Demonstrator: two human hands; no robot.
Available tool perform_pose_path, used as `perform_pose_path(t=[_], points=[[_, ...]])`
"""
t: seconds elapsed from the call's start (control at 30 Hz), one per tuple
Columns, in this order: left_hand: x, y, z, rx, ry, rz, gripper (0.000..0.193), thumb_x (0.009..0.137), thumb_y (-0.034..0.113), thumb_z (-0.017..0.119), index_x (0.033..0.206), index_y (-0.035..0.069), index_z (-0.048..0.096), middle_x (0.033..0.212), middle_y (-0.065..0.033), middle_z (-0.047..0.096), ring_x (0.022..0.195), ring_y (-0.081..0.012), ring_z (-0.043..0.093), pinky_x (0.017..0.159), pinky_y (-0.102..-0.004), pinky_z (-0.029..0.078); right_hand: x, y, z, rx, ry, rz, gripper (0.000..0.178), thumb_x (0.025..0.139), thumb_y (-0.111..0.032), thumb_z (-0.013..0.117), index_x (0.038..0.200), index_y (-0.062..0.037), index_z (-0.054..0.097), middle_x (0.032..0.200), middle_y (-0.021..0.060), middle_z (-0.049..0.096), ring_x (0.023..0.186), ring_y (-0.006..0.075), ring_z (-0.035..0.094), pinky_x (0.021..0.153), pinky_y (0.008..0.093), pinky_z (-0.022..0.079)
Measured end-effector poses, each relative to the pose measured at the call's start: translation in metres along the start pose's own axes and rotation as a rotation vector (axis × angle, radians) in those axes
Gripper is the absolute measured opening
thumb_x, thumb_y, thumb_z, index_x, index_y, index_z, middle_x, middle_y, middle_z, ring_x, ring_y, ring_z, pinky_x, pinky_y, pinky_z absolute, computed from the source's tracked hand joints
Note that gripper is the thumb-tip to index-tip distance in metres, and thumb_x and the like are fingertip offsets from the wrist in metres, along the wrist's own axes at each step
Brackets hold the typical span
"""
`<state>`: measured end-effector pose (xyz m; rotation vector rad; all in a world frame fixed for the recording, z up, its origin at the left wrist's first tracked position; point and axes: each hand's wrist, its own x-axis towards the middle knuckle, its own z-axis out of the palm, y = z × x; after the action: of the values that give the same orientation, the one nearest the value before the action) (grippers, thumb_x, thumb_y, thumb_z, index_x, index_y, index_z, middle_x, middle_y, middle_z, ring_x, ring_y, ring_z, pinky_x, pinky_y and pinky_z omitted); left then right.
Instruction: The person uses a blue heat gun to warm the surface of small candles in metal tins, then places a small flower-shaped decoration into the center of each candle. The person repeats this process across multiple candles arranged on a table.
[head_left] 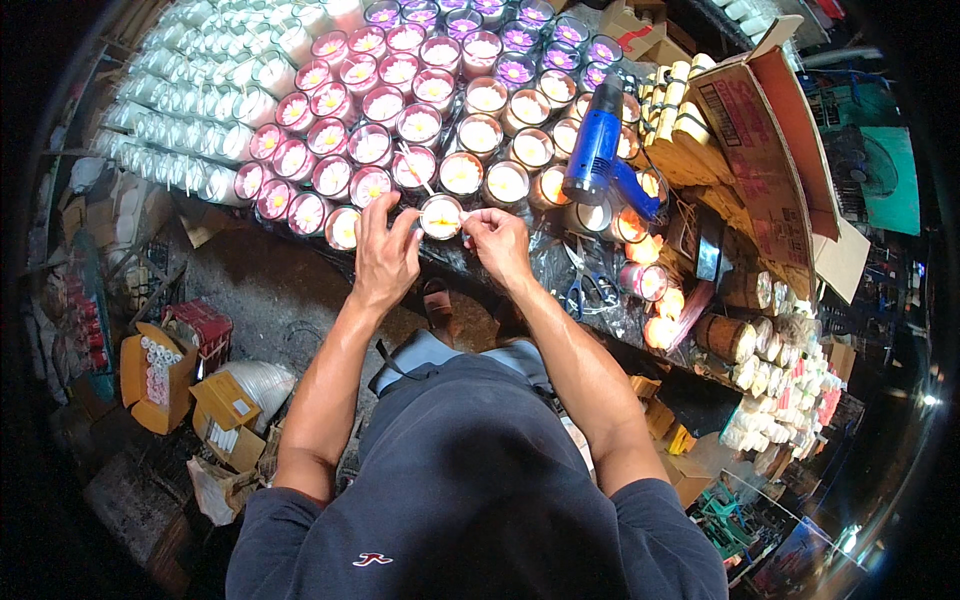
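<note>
Two hands, the left hand [385, 255] and the right hand [498, 240], at the frame's middle; one glass candle [441, 222] between them. Toward the upper middle: at least twenty pink candles [331, 100], ten or more purple candles [516, 71], at least eight cream-and-orange candles [461, 174]. Right of centre: one blue heat gun [598, 147], one pair of scissors [576, 294].

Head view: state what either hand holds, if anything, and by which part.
The left hand and right hand have fingers at opposite sides of a glass-jar candle, near its top; whether either grips it cannot be told.
</note>
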<state>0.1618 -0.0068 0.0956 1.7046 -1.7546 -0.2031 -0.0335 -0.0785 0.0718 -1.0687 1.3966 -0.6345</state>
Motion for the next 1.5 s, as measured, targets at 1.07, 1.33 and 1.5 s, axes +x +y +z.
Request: perform_pose_path(t=[1.07, 1.33, 1.5], points=[[-0.01, -0.014, 0.063, -0.644, 0.135, -0.841, 0.018, 0.096, 0.015, 0.083, 0.097, -0.001, 0.078, 0.079, 0.0015, 0.071, 0.069, -0.0056, 0.059, 0.062, -0.0241, 0.047, 0.017, -0.032, 0.013, -0.809, -0.197, -0.782, 0.015, 0.094, -0.017, 0.074, 0.105, -0.0078, 0.075, 0.097, 0.0169, 0.069, 0.096, 0.0396, 0.07, 0.084, 0.0511, 0.057], [-0.013, -0.017, 0.069, -0.622, 0.103, -0.868, 0.023, 0.099, 0.02, 0.081, 0.097, -0.003, 0.077, 0.078, -0.0023, 0.073, 0.066, -0.0086, 0.064, 0.062, -0.0272, 0.052, 0.026, -0.031, 0.008, -0.799, -0.249, -0.842, 0.011, 0.091, -0.004, 0.07, 0.101, -0.0015, 0.069, 0.094, 0.0199, 0.069, 0.091, 0.0419, 0.07, 0.08, 0.0497, 0.056], [-0.011, -0.014, 0.065, -0.689, 0.106, -0.897, 0.026, 0.098, 0.023, 0.079, 0.094, -0.003, 0.077, 0.076, -0.0066, 0.074, 0.066, -0.0124, 0.067, 0.063, -0.0321, 0.054, 0.028, -0.028, 0.008, -0.856, -0.255, -0.902, 0.012, 0.089, 0.0, 0.067, 0.101, -0.0015, 0.064, 0.093, 0.0192, 0.065, 0.091, 0.0427, 0.067, 0.079, 0.0507, 0.054]])
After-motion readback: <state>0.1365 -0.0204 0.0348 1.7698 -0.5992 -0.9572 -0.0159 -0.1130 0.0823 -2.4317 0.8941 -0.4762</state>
